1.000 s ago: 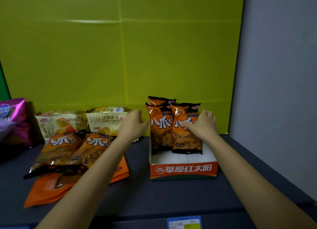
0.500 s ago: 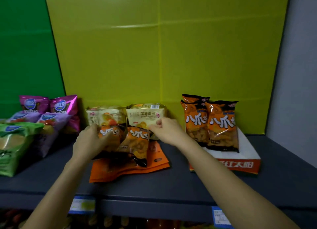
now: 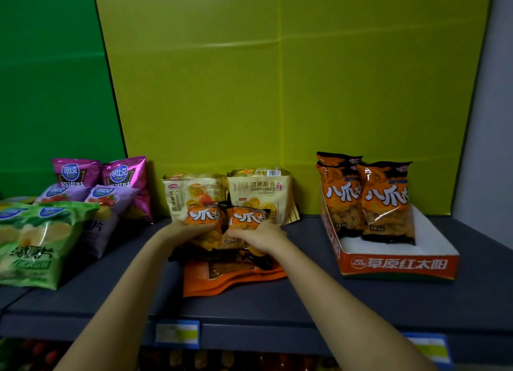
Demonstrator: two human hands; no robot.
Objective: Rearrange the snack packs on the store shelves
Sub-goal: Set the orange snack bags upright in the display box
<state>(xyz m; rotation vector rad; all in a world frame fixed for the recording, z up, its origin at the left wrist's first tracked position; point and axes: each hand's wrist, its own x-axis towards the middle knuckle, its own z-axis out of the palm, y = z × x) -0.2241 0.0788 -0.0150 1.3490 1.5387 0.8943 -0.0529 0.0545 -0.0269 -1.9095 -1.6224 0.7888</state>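
Hands meet at the middle of the dark shelf (image 3: 319, 295), each closed on one orange snack pack. The left hand (image 3: 184, 230) grips the left orange pack (image 3: 204, 218) from its left edge, fingers curled under the pack's face. The right hand (image 3: 261, 236) grips the right orange pack (image 3: 247, 218), thumb over the front. The two packs touch side by side, raised and tilted toward the viewer, with their black lower ends resting on flat orange pouches (image 3: 222, 279) lying on the shelf.

Both held packs carry large white brush-style characters on an orange field with black trim; the smaller print is not legible. Two matching orange packs (image 3: 385, 201) stand upright at the rear of an open display box (image 3: 397, 265) well to the right, with a third partly hidden behind them. The box front is orange and reads 草原红太阳 in white.

Just behind the hands, two cream packs (image 3: 258, 195) lean on the yellow-green back panel (image 3: 277, 93). Both are printed "Croissant" with 羊角面包; the right one stands upside down.

At the left end lie magenta bags (image 3: 125, 173), purple bags (image 3: 111, 201) and green chip bags (image 3: 36, 240), each with a round blue logo. Price labels (image 3: 177, 333) on the shelf edge are blurred.
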